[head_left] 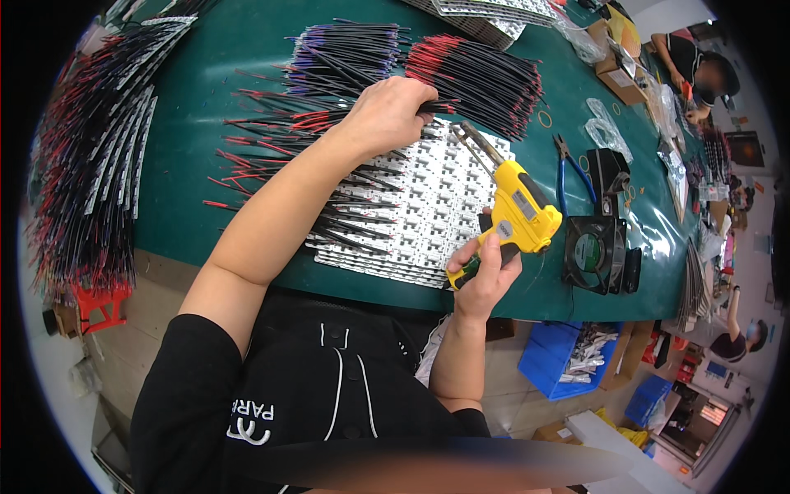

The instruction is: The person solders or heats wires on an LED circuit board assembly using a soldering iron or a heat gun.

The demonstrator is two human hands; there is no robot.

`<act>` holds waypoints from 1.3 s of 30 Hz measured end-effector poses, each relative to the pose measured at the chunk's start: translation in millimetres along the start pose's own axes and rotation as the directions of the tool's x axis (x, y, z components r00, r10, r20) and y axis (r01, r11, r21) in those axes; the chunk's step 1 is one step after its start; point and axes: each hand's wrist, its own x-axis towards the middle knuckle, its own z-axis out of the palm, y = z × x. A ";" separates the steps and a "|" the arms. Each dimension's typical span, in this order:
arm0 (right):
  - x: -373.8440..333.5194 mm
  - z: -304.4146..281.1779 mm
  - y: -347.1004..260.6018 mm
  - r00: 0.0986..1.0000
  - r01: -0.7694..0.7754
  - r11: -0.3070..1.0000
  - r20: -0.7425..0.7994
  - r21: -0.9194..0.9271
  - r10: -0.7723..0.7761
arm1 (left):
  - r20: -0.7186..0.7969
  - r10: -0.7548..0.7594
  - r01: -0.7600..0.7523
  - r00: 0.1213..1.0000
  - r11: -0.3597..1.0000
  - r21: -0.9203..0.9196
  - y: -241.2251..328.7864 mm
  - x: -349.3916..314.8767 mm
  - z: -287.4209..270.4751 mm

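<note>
We see left hand (pixel 393 115) pinching black wires (pixel 443 107), likely light, springy; right hand (pixel 487 280) wrapped round handle (pixel 467 270) of yellow soldering gun (pixel 525 216), likely rigid, heavier: grip there, not metal nose (pixel 484 142).

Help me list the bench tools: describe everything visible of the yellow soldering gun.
The yellow soldering gun has a plastic-looking yellow body with black parts, greyish labels and a dark handle with a yellow end. The right hand grips that handle. Its metal-looking front points up and left over the white circuit boards, near the left hand; whether its tip touches anything is unclear.
</note>
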 end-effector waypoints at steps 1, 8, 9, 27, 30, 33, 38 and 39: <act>-0.9 -2.6 2.7 1.000 -0.013 0.998 -0.005 0.062 0.013 | -0.019 -0.019 0.019 1.000 1.000 -0.003 -0.9 0.0 -0.3; -0.3 -2.6 5.5 0.999 -0.040 0.995 -0.005 0.089 0.040 | -0.015 0.009 -0.009 1.000 1.000 -0.028 -0.8 0.7 -3.0; 0.2 -2.6 6.0 0.999 -0.039 0.995 -0.006 0.089 0.040 | 0.025 0.003 -0.002 1.000 0.999 -0.037 1.9 1.0 -5.5; -0.7 -5.8 2.4 0.999 -0.037 0.997 0.017 0.066 0.035 | -0.023 0.033 -0.034 0.999 0.998 -0.061 -0.3 1.7 -2.4; 0.6 -7.6 3.2 0.998 -0.053 0.997 0.035 0.062 0.050 | -0.006 0.026 -0.026 1.000 0.997 -0.076 1.3 2.8 -4.7; 1.4 -6.1 2.4 0.997 -0.062 0.997 0.044 0.043 0.060 | -0.074 0.009 -0.017 0.997 0.994 -0.111 2.0 4.7 -10.3; -0.3 -8.6 2.3 0.999 -0.035 0.971 -0.032 0.237 0.044 | -0.334 0.011 -0.045 0.942 0.995 -0.093 -4.2 8.0 -33.6; 0.0 -9.3 3.6 0.999 -0.027 0.965 -0.031 0.259 0.037 | -0.371 0.017 -0.076 0.929 0.986 -0.146 -4.0 6.8 -42.0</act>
